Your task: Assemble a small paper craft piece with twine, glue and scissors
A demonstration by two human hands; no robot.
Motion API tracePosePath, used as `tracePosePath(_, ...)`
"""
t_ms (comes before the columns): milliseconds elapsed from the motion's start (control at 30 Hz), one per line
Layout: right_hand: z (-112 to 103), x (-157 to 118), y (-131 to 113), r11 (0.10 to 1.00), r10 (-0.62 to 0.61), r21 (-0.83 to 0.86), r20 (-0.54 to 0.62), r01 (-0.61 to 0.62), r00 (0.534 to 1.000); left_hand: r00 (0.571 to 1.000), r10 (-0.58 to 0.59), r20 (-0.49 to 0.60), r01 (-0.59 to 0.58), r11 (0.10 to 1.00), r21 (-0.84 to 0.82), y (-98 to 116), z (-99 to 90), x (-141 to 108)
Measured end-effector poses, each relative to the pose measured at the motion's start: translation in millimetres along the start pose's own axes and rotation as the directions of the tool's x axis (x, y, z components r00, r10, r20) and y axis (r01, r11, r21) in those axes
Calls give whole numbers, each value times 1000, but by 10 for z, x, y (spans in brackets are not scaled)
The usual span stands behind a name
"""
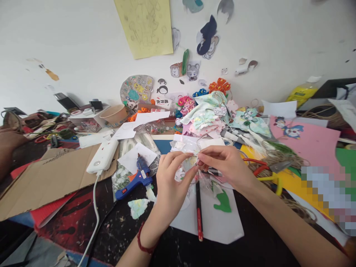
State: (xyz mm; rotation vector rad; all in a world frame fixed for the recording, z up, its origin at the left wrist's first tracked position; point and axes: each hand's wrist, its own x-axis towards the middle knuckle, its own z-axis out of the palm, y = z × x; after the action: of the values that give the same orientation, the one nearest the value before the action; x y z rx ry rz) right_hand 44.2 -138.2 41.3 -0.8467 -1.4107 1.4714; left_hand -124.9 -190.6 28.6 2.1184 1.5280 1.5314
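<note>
Together, the left hand and right hand pinch a crumpled plastic scrap between their fingertips, above the middle of the table. Both grips are closed on it, and its folds are too tight to show whether anything lies inside. Just below the scrap lies a white paper sheet carrying a red-and-black marker and a green felt cutout. A red cord circles the left wrist.

Nearest the left hand, a blue glue gun lies on its side, with a clear bag beside it. Right of the right hand, scissors with red and yellow handles rest on tangled twine. Farther back rise a heap of fabric scraps and a pink foam sheet. To the left, a white power bank trails its white cable and rests on a cardboard sheet. Paper cutouts cover the wall behind.
</note>
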Motion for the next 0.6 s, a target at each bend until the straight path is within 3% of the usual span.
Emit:
tracePosePath(300,-8,-2,80,966,-94,-244,-33,83,995,990,120,-81,-117,992,36,-26,70,-22)
tracePosePath(467,40,-30,74,871,-284,-450,-133,198,950,985,150,-88,-146,988,52,-31,79,-25)
tracePosePath(600,36,-16,60,824,-382,-475,-63,309,922,987,138,-78,-134,990,48,-24,73,-29)
